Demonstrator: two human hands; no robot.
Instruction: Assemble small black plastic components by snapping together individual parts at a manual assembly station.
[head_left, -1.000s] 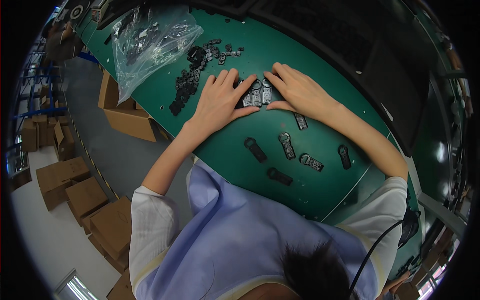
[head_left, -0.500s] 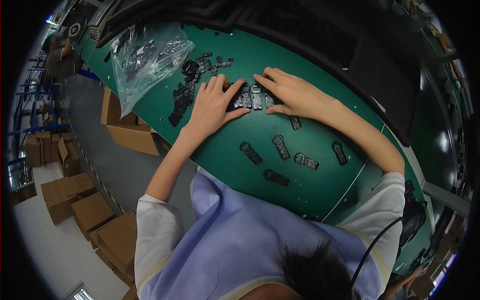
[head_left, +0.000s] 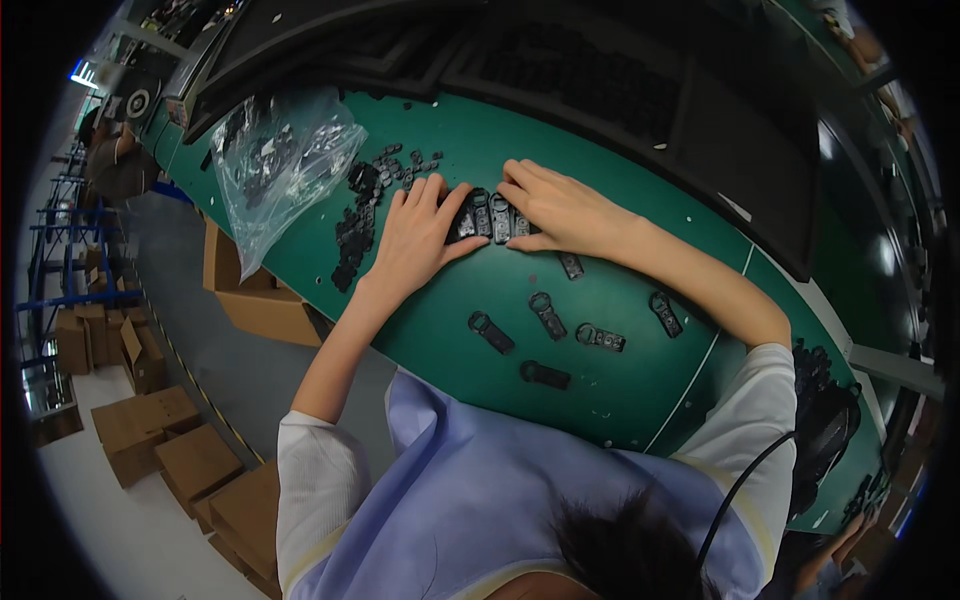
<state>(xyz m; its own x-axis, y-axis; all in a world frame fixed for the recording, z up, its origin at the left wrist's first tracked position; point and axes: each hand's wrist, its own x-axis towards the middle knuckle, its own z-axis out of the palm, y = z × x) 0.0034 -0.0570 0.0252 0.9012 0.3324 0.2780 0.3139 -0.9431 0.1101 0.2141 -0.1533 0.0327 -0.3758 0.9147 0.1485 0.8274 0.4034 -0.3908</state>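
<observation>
A row of small black plastic casings (head_left: pixel 500 220), each with a ring at its far end, stands side by side on the green table (head_left: pixel 430 320). My left hand (head_left: pixel 415 232) grips the row's left end between thumb and fingers. From the other side, my right hand (head_left: pixel 565 210) has its thumb at the near edge and its curled fingers at the far edge. The outer casings are partly hidden under both hands. Another casing (head_left: pixel 570 265) lies just below my right hand. Several loose ones, among them a casing with buttons (head_left: pixel 602 338) and a face-down casing (head_left: pixel 545 375), lie nearer to me.
Left of my left hand is a pile of small black button pieces (head_left: pixel 355 235), beside a clear plastic bag (head_left: pixel 285 170) of dark parts. Black trays (head_left: pixel 740 190) line the table's far side. Cardboard boxes (head_left: pixel 150 420) stand on the floor at left. Other people are at the edges.
The view has tilted, so the table and hands sit lower in the picture. Both hands stay around the row of casings, with little visible movement against the table.
</observation>
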